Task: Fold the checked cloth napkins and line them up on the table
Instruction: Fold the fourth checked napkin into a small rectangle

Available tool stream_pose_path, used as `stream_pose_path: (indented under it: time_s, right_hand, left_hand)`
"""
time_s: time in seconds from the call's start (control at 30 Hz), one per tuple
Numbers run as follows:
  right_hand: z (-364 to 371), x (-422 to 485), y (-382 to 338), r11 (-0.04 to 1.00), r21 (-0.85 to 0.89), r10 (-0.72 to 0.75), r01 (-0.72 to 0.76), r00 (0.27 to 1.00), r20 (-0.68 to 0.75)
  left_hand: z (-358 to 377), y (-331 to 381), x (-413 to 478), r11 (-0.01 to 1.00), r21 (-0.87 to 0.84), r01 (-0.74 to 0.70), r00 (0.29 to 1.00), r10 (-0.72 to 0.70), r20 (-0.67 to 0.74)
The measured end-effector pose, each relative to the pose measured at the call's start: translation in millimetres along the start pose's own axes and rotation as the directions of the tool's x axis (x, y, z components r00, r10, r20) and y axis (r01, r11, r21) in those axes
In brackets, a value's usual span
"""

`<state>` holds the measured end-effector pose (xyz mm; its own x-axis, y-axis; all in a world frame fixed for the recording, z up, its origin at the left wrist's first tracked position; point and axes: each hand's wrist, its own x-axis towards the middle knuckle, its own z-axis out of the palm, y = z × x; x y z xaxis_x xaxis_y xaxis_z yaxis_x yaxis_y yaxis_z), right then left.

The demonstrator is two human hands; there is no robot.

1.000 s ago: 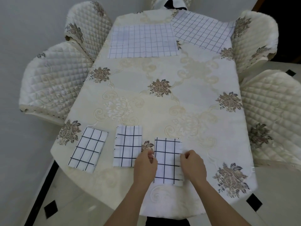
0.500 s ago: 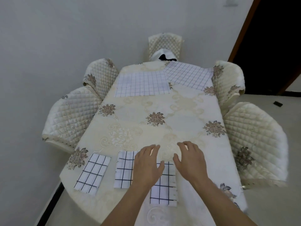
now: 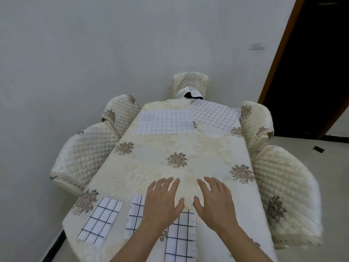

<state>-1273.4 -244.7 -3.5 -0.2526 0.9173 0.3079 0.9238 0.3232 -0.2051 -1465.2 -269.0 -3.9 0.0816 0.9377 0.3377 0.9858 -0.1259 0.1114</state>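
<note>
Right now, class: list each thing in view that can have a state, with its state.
Left bold-checked white cloth napkin: folded
Middle bold-checked napkin: folded
Right bold-checked napkin: folded
Far-left fine-checked white cloth napkin: spread unfolded
Far-right fine-checked napkin: spread unfolded
Left hand: open, fingers spread
Right hand: open, fingers spread

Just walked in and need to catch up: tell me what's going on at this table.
A person is folding checked napkins at a table. Three folded ones lie in a row along the near edge: the left napkin, middle napkin and right napkin. The left hand and right hand are spread open over that end, holding nothing. At the far end, the far-left napkin and far-right napkin lie flat, not yet folded.
</note>
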Motion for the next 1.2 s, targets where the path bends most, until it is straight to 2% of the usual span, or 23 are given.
stream_pose_path:
  time_s: [0.27,0.37,0.6,0.8,1.03,1.2]
  right_hand:
    - [-0.9,1.3,7.3,1.000,0.008,0.007,-0.007,0.998,-0.055]
    - [-6.6,-5.0,12.2,0.998,-0.002,0.059,-0.060,0.994,-0.092]
    - [-26.7,-51.7,37.8,0.958,-0.089,0.260,-0.273,0.957,-0.130]
    - [-49.6,-127.1,63.9,0.858,-0.156,0.468,-0.490,0.870,-0.158]
    - [-85.5,-196.6,108.8,0.706,-0.181,0.637,-0.685,0.725,-0.262]
    - [-99.9,-234.1,156.3,0.616,-0.159,0.720,-0.772,0.633,-0.285]
  left_hand:
    - [-7.1,10.3,4.7,1.000,-0.018,-0.013,1.000,0.013,0.023]
    - [-7.2,17.1,8.5,0.998,-0.042,-0.047,0.998,0.048,0.043]
    - [-1.4,55.8,18.5,0.946,-0.146,-0.288,0.954,0.297,0.042]
    - [18.1,117.7,6.7,0.837,-0.247,-0.488,0.852,0.519,0.073]
    - [21.9,208.7,4.5,0.690,-0.361,-0.628,0.721,0.690,0.063]
    - [24.9,282.8,3.6,0.593,-0.417,-0.689,0.638,0.769,0.039]
